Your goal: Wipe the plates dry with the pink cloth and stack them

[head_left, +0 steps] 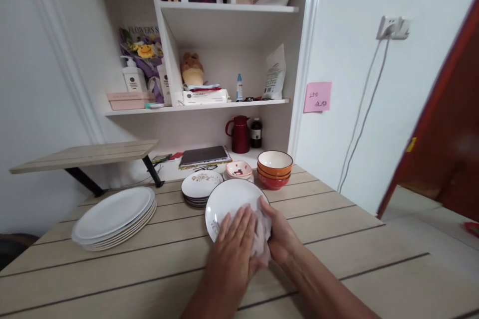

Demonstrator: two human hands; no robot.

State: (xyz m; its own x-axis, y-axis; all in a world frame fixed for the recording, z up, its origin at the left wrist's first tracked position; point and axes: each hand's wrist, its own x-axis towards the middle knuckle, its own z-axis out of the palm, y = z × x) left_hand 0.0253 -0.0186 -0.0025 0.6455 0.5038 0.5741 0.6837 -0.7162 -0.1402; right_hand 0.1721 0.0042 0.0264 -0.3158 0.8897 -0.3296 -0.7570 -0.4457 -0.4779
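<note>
A white plate (234, 194) with a dark rim and a floral print is tilted up above the table. My right hand (282, 232) grips its right edge, thumb on the front and fingers mostly hidden behind. My left hand (234, 241) lies across the plate's face, fingers extended and together. Under and beside that palm is a crumpled pale pinkish cloth (261, 234), pressed against the plate and bunched close to my right hand. Just behind the plate stands a stack of similar dark-rimmed floral plates (200, 184).
Larger white plates (114, 214) are stacked at the left, near a small raised wooden stand (86, 153). Behind the held plate are a small patterned dish (238, 169) and stacked orange and red bowls (274, 172). Farther back are a laptop (205, 154) and a red jug (240, 134).
</note>
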